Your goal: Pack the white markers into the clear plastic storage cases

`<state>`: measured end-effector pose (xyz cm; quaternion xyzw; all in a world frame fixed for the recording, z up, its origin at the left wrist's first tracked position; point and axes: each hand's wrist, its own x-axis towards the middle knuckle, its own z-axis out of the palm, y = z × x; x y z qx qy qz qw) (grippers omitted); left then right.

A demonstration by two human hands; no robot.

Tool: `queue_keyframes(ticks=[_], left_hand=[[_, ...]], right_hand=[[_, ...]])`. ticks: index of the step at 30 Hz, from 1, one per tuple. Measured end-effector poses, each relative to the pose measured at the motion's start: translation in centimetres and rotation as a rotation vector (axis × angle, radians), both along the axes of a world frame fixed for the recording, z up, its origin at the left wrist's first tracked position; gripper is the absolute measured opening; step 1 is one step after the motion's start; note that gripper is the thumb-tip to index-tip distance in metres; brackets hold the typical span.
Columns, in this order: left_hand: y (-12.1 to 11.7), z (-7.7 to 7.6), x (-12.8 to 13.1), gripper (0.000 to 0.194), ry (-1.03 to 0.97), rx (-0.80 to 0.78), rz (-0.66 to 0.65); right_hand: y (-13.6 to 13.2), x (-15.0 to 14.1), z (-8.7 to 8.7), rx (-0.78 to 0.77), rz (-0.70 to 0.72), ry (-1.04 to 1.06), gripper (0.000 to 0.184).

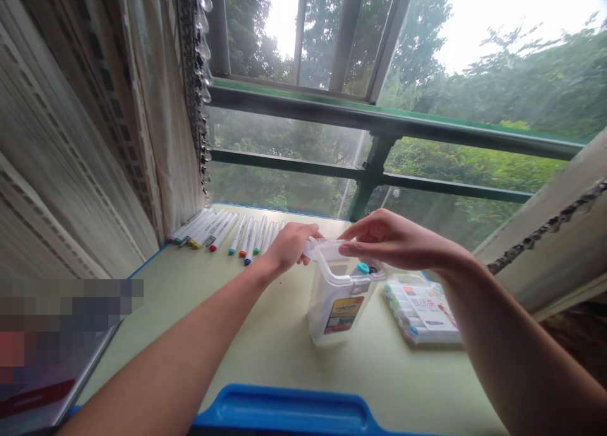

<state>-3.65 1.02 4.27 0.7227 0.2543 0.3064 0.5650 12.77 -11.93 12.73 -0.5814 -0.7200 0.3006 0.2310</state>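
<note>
A clear plastic marker box (pixel 337 300) with a yellow label stands upright in the middle of a pale green table (pixel 265 354). My left hand (pixel 290 246) pinches the left edge of its rim or lid. From the right, my right hand (pixel 391 239) reaches over the box top, fingers closed on the rim. A marker with a teal cap (pixel 363 268) sticks up inside the box. A row of several markers (pixel 227 231) lies on the table behind my left hand.
A flat clear case of markers (pixel 422 306) lies to the right of the box. A blue plastic tray edge (pixel 284 414) is at the near table edge. A book or pad (pixel 42 373) sits at the left. Window railing and curtains surround the table.
</note>
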Motion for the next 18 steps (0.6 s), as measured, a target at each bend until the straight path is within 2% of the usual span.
queue_keyframes(ticks=[5,10,14,18], left_hand=[[0.1,0.1,-0.1,0.040,-0.109,-0.062,0.038],[0.6,0.0,-0.4,0.032,-0.177,-0.098,-0.014],[0.8,-0.3,-0.4,0.031,-0.162,-0.064,-0.027],[1.0,-0.6,-0.3,0.035,-0.141,-0.083,-0.028]], right_hand=[[-0.8,-1.7,-1.1,0.152,-0.124,-0.014,0.034],[-1.0,-2.9,-2.0,0.275,-0.181,-0.007,0.036],[-1.0,-3.0,-3.6,0.347,-0.208,0.229,0.038],[-1.1,-3.1,-5.7,0.540,-0.377,0.548,0.034]])
